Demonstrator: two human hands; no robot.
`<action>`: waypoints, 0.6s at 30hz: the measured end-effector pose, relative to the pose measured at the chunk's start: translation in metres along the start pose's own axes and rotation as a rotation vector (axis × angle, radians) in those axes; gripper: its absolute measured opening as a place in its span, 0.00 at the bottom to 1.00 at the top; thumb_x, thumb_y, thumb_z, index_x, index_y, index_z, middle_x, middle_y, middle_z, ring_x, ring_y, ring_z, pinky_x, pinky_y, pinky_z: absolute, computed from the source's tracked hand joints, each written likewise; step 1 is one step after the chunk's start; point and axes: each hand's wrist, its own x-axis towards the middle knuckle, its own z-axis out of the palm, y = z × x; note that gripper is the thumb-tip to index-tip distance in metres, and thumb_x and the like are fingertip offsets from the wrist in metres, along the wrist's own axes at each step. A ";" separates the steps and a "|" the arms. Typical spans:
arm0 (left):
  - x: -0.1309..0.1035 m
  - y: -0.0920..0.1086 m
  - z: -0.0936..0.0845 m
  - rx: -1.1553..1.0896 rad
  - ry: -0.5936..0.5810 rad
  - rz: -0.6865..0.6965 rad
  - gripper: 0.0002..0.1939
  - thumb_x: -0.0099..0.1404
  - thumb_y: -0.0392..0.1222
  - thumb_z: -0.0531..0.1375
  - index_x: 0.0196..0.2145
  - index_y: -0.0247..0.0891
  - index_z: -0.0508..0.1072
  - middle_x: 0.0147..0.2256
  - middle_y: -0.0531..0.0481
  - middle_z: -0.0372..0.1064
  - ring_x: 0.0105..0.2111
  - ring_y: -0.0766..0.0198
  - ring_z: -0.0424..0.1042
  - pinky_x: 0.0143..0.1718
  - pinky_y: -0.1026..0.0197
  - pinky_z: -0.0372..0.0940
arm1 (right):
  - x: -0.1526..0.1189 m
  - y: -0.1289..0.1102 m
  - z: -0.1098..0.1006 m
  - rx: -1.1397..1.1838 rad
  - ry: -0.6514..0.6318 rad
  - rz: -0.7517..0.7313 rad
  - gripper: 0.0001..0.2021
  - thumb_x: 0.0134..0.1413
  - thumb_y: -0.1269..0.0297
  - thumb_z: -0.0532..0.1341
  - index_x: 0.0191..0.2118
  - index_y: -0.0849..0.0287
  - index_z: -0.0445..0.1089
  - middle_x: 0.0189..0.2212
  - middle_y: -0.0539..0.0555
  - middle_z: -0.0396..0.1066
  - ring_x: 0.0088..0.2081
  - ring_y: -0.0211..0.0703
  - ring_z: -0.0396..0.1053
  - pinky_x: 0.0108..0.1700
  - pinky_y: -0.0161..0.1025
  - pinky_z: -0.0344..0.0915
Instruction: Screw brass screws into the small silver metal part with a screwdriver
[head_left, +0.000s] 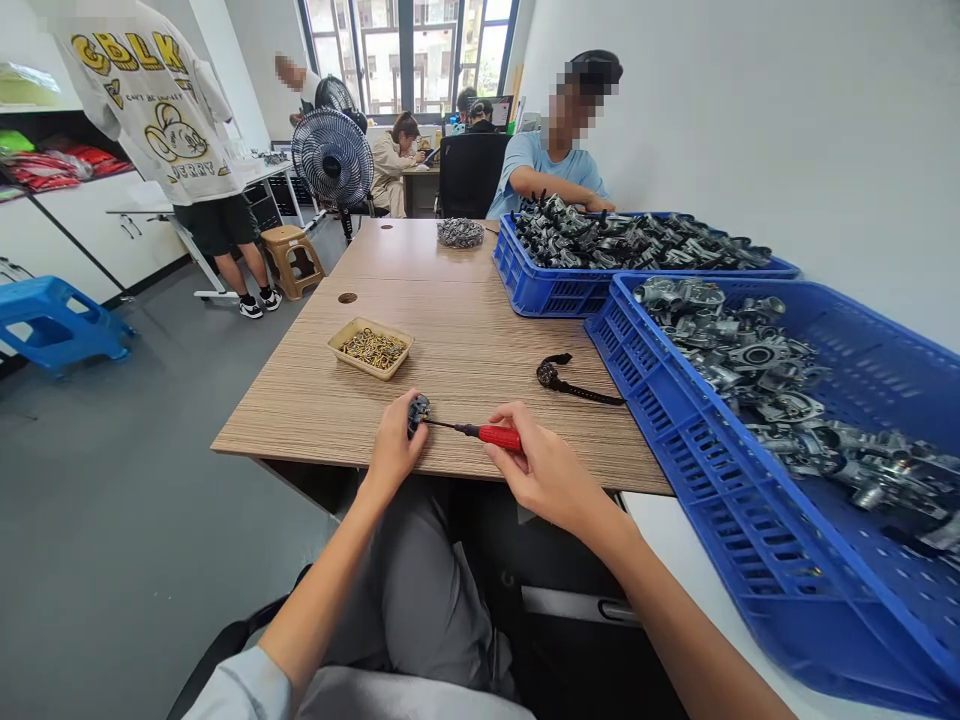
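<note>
My left hand [395,440] is closed around a small grey metal casting [418,412], just above the table's front edge. In my right hand [536,462] is a screwdriver [499,437] with a red handle and a dark shaft. The shaft points left, and its tip meets the casting near my left fingers. What the tip touches is too small to make out. Beyond my left hand stands a cream tray [335,352] filled with small brass-coloured and silver parts.
Two blue crates [675,480] [551,290] of metal castings stand along the right side. A black wristwatch [547,374] lies beside the nearer crate. A clear bag of parts [460,233] sits at the table's far end. Across the table a person in light blue [525,160] works; a fan [332,158] stands beyond.
</note>
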 end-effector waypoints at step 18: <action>0.000 0.000 0.000 0.004 -0.008 -0.012 0.25 0.69 0.34 0.57 0.63 0.39 0.64 0.57 0.40 0.71 0.58 0.50 0.70 0.62 0.45 0.65 | -0.001 -0.001 0.000 -0.009 0.027 0.050 0.06 0.70 0.57 0.56 0.45 0.52 0.59 0.34 0.52 0.75 0.32 0.48 0.74 0.36 0.39 0.61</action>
